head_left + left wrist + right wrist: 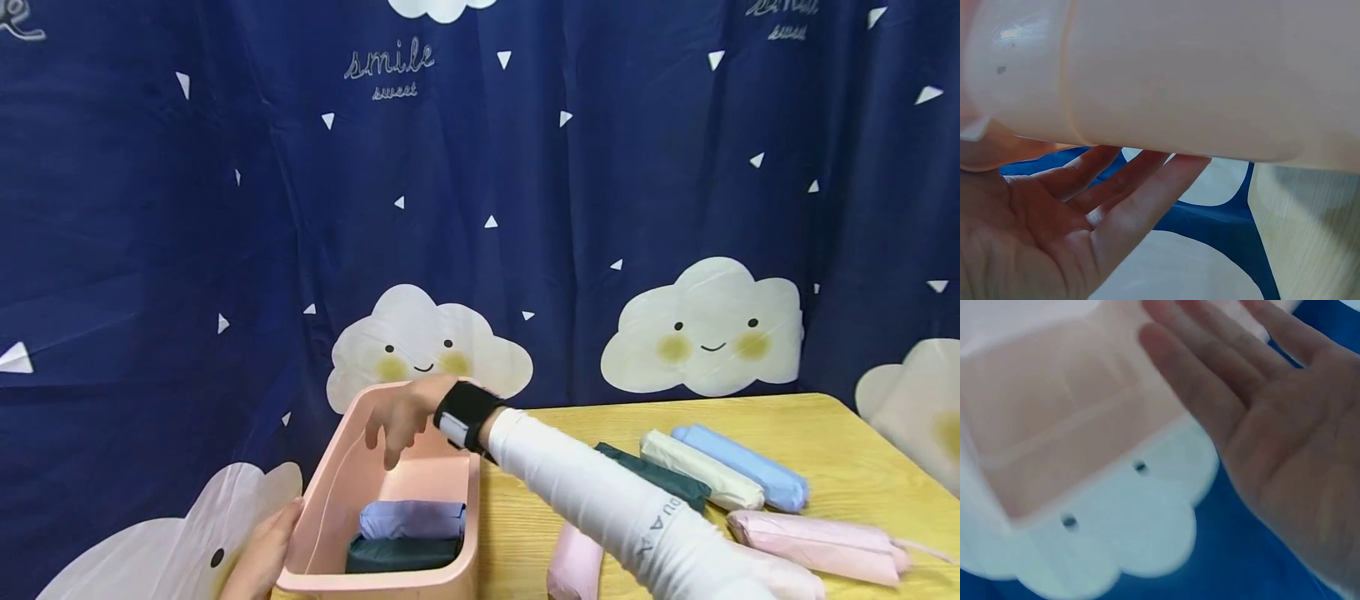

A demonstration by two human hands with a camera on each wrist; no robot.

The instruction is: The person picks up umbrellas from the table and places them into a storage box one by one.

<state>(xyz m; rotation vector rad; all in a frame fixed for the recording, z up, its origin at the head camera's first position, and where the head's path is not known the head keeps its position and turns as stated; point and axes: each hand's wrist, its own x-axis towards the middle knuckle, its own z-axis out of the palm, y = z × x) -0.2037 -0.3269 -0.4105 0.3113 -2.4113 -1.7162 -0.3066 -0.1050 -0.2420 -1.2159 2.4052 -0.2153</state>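
Observation:
A pink plastic bin [306,500] stands at the table's left end. Inside it, a periwinkle folded umbrella [412,520] lies on top of a dark green one [403,555]. Against the bin's outer left side rests my left hand [264,546]; the left wrist view shows its fingers [1141,203] extended along the bin's wall [1179,81]. Over the bin's opening, my right hand [405,417] hangs with fingers pointing down and nothing in them. In the right wrist view its palm [1297,431] is bare and the fingers are fairly straight.
On the wooden table [570,423], right of the bin, lie folded umbrellas: dark green [663,477], cream [701,468], blue [742,467], and pink [821,543] with a cord. Another pink one [576,562] lies partly under my right forearm. A blue cloud-print curtain [555,208] hangs behind.

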